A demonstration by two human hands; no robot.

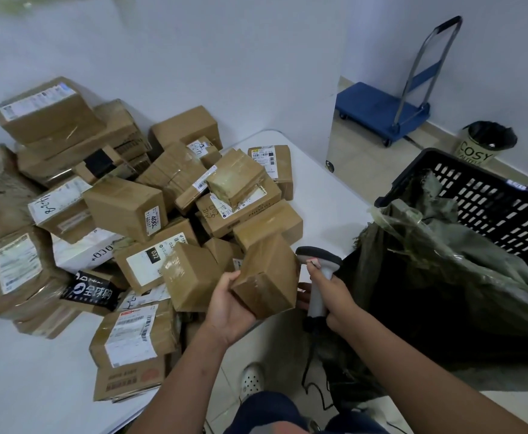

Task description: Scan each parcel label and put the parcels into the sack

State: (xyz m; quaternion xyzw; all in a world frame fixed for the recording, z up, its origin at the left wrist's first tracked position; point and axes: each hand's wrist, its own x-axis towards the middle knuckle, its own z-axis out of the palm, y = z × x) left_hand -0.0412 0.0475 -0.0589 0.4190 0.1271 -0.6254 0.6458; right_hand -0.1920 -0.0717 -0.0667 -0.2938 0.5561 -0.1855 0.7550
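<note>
A white table (319,189) stands against a pale wall (225,57) and is heaped with brown cardboard parcels (124,211), many bearing white labels. At its near edge the left hand (228,311) grips a small taped box (267,277) from below, just beside a grey scanner (317,270) whose handle the right hand (334,296) is wrapped around. To the right, off the table, a dark green sack (444,277) hangs open inside a black slatted crate (491,198); beyond it on the tiled floor (359,151) stand a blue trolley (381,111) and a small lined bin (485,142).
</note>
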